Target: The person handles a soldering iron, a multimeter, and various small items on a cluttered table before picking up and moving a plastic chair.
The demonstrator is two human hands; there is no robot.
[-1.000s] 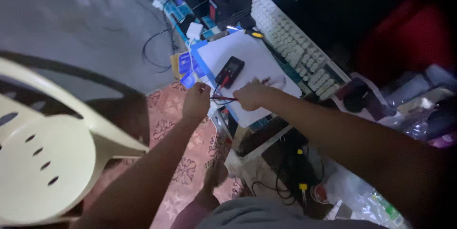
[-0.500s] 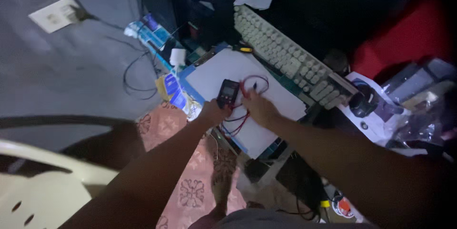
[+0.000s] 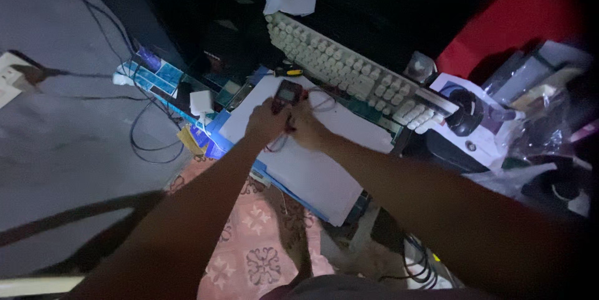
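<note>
On white sheet (image 3: 312, 163): left hand (image 3: 267, 122) grips multimeter (image 3: 287, 93).

Dim, cluttered home electronics workbench

A keyboard (image 3: 349, 72), a handheld multimeter (image 3: 287, 94), loose cables (image 3: 146, 144) and a wall socket (image 3: 9, 78) crowd it.

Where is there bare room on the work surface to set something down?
The white sheet is bare between the forearms and its near corner. Crowded: both hands, left hand and right hand, meet at the dark meter; keyboard behind; clutter at right.
</note>
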